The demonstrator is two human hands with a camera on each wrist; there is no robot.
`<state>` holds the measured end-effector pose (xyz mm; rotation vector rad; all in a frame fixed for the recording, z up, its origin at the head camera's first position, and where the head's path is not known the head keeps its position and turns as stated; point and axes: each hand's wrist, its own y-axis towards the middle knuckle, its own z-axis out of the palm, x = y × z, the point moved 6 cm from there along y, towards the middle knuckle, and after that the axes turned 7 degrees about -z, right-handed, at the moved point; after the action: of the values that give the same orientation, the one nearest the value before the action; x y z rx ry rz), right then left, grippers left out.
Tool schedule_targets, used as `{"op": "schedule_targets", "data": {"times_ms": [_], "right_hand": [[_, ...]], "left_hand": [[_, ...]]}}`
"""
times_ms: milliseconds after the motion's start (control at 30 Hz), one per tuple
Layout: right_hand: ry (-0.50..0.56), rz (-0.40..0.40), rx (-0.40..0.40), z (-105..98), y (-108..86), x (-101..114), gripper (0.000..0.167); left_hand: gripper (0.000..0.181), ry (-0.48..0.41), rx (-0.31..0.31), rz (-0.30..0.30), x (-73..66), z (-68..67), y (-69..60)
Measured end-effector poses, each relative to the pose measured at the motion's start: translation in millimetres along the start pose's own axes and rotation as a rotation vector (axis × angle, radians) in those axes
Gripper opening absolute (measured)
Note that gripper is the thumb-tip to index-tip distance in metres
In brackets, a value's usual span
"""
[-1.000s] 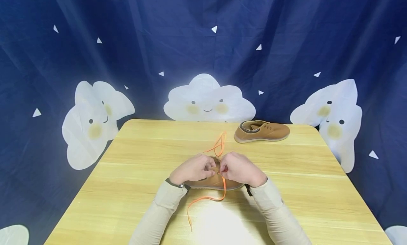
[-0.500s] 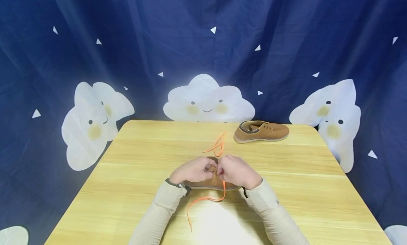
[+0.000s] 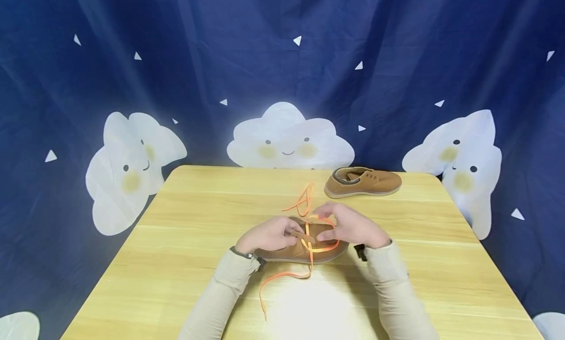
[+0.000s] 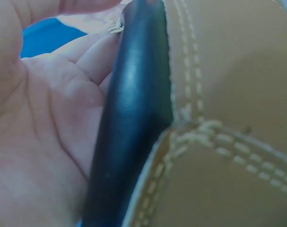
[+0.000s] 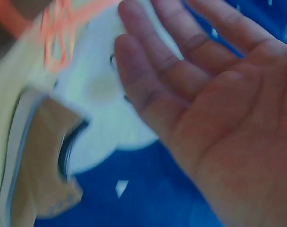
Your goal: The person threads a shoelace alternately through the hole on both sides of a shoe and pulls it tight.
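A brown shoe (image 3: pixel 289 254) lies on the table under both hands, toe to the right. An orange shoelace (image 3: pixel 311 264) passes through its eyelets; one end trails toward the front and the rest forms a loop over the toe side. My left hand (image 3: pixel 269 234) grips the shoe by its eyelet flap; in the left wrist view the palm (image 4: pixel 44 127) lies along the dark-lined collar (image 4: pixel 134 94). The right hand (image 3: pixel 355 227) hovers at the lace loop, thumb and fingers parted. In the right wrist view its fingers (image 5: pixel 148 80) are spread, with no lace visibly held.
A second brown shoe (image 3: pixel 371 184), with no lace in it, stands at the back right of the wooden table (image 3: pixel 185 222). Another bundled orange lace (image 3: pixel 304 201) lies behind the worked shoe. A dark blue curtain (image 3: pixel 282 70) with clouds hangs behind the table.
My right hand has moved right and away from the eyelets, and its fingers have spread. An orange lace loop now shows over the shoe's front. The left hand has stayed in place.
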<state>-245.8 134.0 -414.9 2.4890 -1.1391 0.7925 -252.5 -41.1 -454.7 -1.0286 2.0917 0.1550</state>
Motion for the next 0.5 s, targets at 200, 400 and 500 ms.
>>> {"op": "schedule_targets", "data": {"times_ms": [200,400,500], "right_hand": [[0.042,0.218,0.117,-8.0,-22.2,-50.6,0.094],[0.096,0.184,0.219,10.2,-16.6,-65.2,0.083],[0.13,0.095,0.225,14.0,-10.7,-61.9,0.06]], "left_hand": [[0.034,-0.034,0.0,-0.013,-1.3,-0.8,-1.1],[0.032,-0.02,-0.016,-0.021,0.5,-0.4,-1.2],[0.031,-0.024,-0.024,-0.024,0.7,-0.3,-0.6]]}}
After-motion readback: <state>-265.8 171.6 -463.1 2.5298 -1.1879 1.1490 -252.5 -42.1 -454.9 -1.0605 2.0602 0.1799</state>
